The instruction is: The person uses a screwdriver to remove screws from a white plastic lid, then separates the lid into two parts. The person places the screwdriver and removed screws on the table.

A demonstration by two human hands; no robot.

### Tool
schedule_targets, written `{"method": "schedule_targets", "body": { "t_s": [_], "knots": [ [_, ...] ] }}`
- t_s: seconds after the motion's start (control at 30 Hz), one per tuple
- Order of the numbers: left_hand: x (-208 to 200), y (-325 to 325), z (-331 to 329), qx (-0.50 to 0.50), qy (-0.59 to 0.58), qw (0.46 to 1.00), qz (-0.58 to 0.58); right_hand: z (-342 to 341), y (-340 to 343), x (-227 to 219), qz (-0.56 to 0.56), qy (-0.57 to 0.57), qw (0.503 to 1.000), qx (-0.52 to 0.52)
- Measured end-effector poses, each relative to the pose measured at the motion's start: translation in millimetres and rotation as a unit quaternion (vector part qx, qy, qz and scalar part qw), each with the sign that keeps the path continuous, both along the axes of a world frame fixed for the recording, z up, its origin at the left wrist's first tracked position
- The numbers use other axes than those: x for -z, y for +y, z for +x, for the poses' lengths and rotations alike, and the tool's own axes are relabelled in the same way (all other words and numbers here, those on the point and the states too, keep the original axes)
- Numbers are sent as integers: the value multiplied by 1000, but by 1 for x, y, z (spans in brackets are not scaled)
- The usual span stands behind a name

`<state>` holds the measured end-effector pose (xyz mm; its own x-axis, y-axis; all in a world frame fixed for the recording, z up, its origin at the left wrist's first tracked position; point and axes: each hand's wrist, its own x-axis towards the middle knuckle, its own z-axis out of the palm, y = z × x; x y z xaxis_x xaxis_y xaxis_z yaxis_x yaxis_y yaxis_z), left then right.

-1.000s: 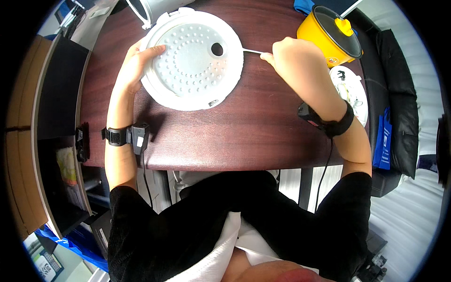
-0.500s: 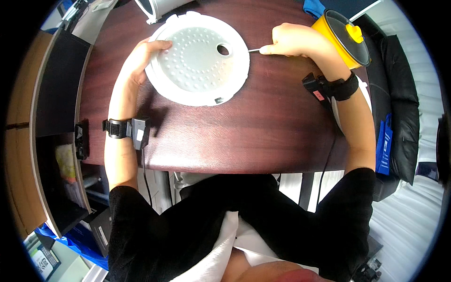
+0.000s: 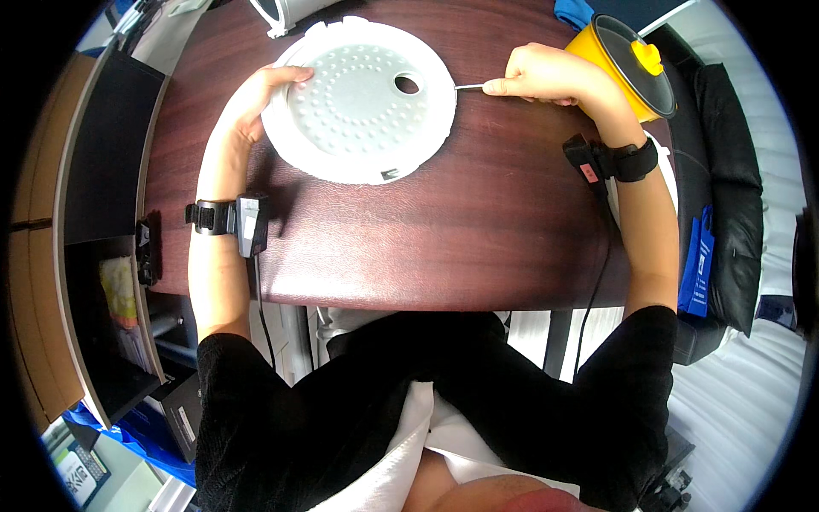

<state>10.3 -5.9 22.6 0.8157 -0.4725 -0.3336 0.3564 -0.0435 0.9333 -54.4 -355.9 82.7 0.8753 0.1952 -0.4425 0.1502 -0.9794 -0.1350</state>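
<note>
Cardboard boxes (image 3: 38,145): stacked at far left, just beside the dark shelf unit.
Dark shelf unit (image 3: 107,175): standing alongside the left edge of the counter (image 3: 401,247), with a yellow-and-white packet (image 3: 119,290) in a lower compartment.
Left wrist strap (image 3: 212,218): black, fitted with a small dark box trailing a cable.
Left hand (image 3: 250,102): clamped on the left rim of the white disc (image 3: 358,141), thumb laid across the top face, other fingers mostly hidden.
White cylinder (image 3: 303,8): cut off by the upper edge, beyond the disc.
White disc: held at the upper middle of the counter, studded with rings of raised bumps, pierced by a round hole at right, marked by a dark slot on the near rim; resting or lifted, cannot tell.
Thin metal tool (image 3: 472,86): set between the disc's right rim and the right hand, tip at the rim, exact contact too small to tell.
Right hand (image 3: 546,75): closed around the tool, thumb along the shaft, well apart from the left hand.
Blue cloth (image 3: 573,12): bunched at the far edge.
Yellow pot (image 3: 621,70): dark-lidded, yellow-knobbed, just behind the right wrist.
White round piece (image 3: 669,175): largely hidden behind the right forearm.
Blue bag (image 3: 698,264): hanging beside the black sofa (image 3: 729,171).
</note>
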Motion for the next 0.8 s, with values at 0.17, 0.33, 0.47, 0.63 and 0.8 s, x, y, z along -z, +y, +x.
{"method": "schedule_targets", "body": {
  "t_s": [0.17, 0.33, 0.47, 0.63, 0.8],
  "knots": [
    [9, 3, 5, -7, 10, 1000, -2, 0, -5, 4, 31, 9, 999, 5],
    [10, 5, 9, -6, 41, 999, -14, 1, -8, 5, 61, 49, 997, 29],
    [11, 5, 9, -7, 37, 999, -12, 1, -9, 6, 60, 47, 997, 23],
    [10, 6, 8, -7, 44, 999, -10, -2, -5, 2, 42, 31, 999, 14],
    [4, 3, 2, 5, 21, 1000, -18, -13, 20, -1, -92, -184, 975, -79]
  ]
}}
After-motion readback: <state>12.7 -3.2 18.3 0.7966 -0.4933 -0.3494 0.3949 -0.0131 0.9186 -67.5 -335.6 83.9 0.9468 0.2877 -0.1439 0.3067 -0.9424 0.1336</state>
